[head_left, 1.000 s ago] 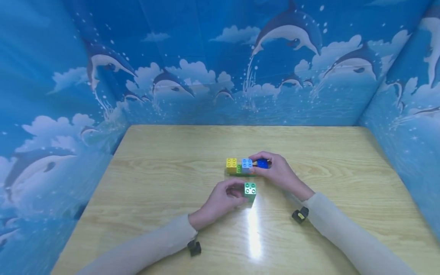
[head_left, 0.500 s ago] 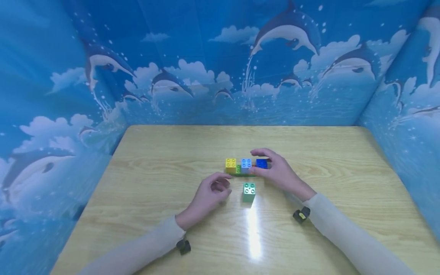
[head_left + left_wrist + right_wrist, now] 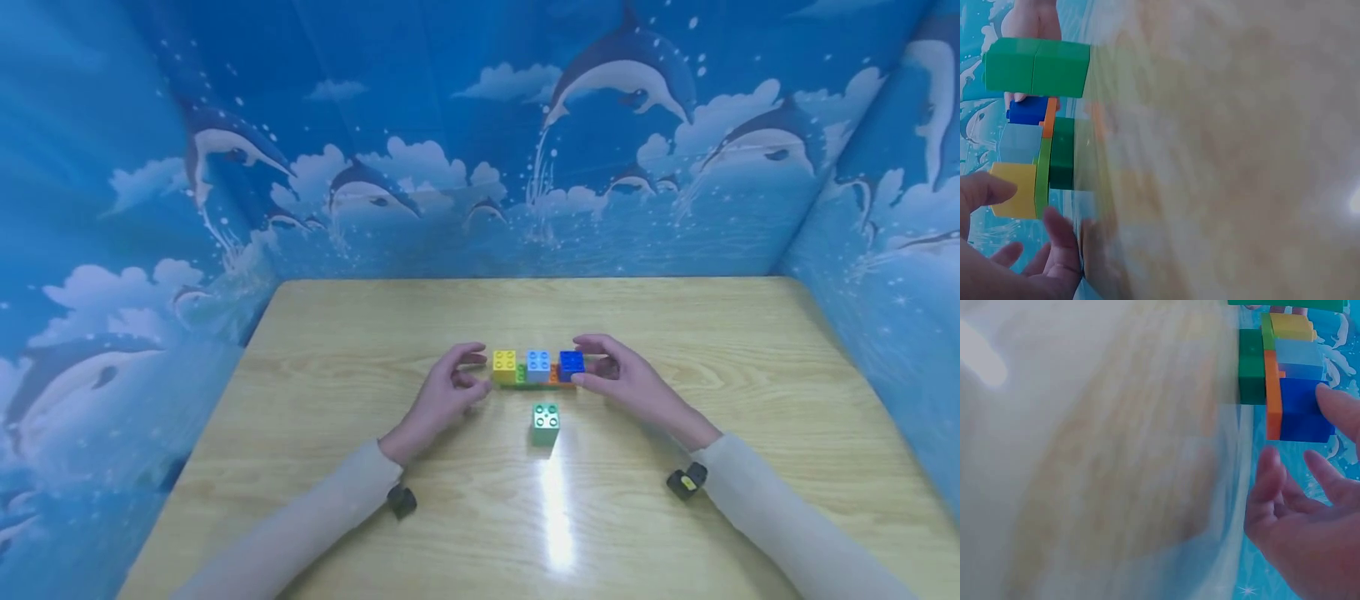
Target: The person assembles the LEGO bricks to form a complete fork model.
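A built row of toy building bricks stands mid-table: a yellow brick [image 3: 505, 365], a light blue brick [image 3: 538, 365] and a dark blue brick [image 3: 572, 365]. They sit on a lime green plate [image 3: 1042, 181] and an orange plate [image 3: 1273, 394], with a dark green brick [image 3: 1062, 153] underneath. Beside the yellow end is my left hand [image 3: 441, 396], thumb and fingers spread around that end without gripping. My right hand [image 3: 637, 387] is at the dark blue end, its thumb tip overlapping that brick and its fingers loosely bent. Two stacked green bricks [image 3: 545, 423] stand apart, nearer me.
The wooden table [image 3: 360, 325] carries a bright light reflection in front of the green stack. A blue dolphin-printed backdrop [image 3: 450, 167] encloses the table at the back and sides. Small black cameras ride on both wrists.
My left hand has let go of the green stack and moved left and away to the yellow end. My right hand has shifted right, uncovering the dark blue brick.
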Demonstrator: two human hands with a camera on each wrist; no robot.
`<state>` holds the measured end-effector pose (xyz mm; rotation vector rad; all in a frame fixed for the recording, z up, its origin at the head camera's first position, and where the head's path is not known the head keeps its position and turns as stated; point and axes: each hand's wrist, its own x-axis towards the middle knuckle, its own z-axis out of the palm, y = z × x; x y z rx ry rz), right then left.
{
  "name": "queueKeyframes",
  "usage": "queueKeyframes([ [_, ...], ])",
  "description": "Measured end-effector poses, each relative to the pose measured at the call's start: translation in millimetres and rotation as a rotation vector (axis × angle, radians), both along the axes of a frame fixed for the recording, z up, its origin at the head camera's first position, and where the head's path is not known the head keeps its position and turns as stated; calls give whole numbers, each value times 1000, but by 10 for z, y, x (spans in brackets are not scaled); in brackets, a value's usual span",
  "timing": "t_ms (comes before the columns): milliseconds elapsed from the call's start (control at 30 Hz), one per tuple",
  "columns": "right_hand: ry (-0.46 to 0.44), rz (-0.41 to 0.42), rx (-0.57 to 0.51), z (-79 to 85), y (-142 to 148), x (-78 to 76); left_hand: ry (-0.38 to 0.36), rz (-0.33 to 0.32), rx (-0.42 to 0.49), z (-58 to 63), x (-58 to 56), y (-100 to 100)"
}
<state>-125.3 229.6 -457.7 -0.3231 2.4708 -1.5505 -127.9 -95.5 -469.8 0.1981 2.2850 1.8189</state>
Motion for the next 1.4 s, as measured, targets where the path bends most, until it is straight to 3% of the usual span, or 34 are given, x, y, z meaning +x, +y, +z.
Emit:
queueKeyframes([
  [167,-52,54,-32,-51,4,21,-59,-31,-3,14,-29,33],
  [333,-46,62,-23,-64,-3,39,-91,-31,-22,12,-61,81],
  [767,28,61,-2,-46,-8,81,-56,-58,-40,2,-115,109],
  [1100,98,6,-10,2,15,171,62,-116,3,92,-69,82],
  [1400,266,-18,8,155,19,303,173,-156,20,234,49,72],
])
